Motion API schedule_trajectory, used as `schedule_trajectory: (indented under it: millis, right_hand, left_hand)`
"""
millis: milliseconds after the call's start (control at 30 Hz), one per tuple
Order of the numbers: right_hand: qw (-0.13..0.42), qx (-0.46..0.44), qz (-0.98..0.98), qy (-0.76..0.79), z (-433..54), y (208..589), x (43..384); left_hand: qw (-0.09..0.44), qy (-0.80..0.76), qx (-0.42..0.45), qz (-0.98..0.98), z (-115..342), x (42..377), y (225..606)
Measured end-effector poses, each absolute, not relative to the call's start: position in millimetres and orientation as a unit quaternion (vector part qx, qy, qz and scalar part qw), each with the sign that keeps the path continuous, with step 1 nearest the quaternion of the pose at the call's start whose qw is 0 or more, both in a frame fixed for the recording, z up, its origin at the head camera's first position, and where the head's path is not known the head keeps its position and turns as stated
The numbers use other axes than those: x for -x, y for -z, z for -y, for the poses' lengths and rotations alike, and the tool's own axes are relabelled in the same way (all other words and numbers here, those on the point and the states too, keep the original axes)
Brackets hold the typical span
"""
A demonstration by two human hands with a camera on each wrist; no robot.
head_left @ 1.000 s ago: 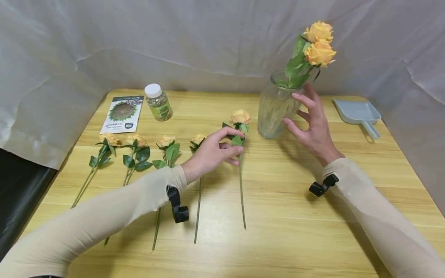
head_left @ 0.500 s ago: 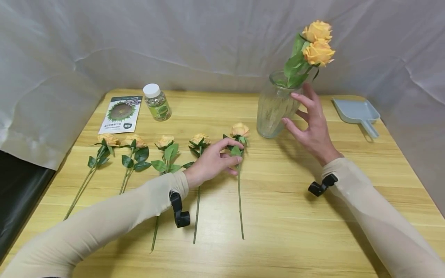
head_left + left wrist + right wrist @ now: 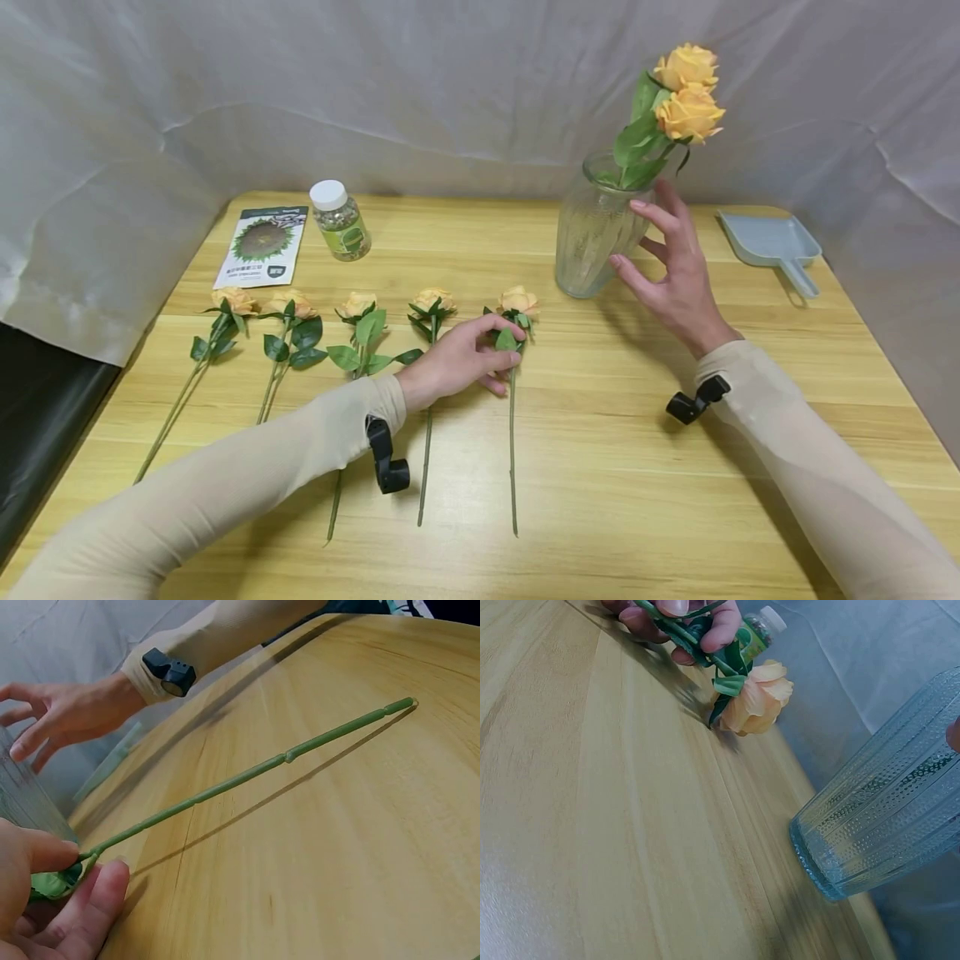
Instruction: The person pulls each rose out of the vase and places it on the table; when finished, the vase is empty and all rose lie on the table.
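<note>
With thumb and fingers, my left hand (image 3: 465,358) pinches a yellow rose (image 3: 517,302) just under its bloom, by the leaves. Its long green stem (image 3: 240,780) slants slightly above the table in the left wrist view, casting a shadow. A ribbed clear glass vase (image 3: 596,237) stands upright at the back right. My right hand (image 3: 678,279) curves its thumb and fingers around the vase's right side; one fingertip shows against the glass in the right wrist view. Two yellow roses (image 3: 688,100) stand in the vase, leaning right.
Several yellow roses, one a flower (image 3: 433,302) nearest the left hand, lie in a row on the left. Behind them are a seed packet (image 3: 262,246) and a white-capped jar (image 3: 341,221). A grey-blue dustpan (image 3: 772,242) lies at the far right. Grey curtains (image 3: 450,92) enclose the table.
My left hand has drawn the held rose toward the table's front, bringing its bloom level with the row. The right hand and the vase have stayed in place.
</note>
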State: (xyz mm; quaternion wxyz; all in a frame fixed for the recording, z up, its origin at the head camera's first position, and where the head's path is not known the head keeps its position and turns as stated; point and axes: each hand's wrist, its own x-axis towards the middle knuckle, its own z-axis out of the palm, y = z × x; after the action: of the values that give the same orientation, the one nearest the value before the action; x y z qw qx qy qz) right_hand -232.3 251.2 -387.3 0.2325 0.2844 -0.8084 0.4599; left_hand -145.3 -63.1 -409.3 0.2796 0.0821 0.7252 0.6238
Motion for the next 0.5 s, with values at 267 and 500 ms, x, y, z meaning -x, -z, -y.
schedule_trajectory:
  millis: [267, 500]
  right_hand:
    - [0.232, -0.284, 0.809, -0.460, -252, 388, 232]
    - [0.233, -0.289, 0.809, -0.456, -252, 387, 233]
  left_hand:
    - [0.301, -0.564, -0.102, -0.762, 64, 147, 401]
    - [0.341, -0.535, -0.125, -0.763, 76, 144, 386]
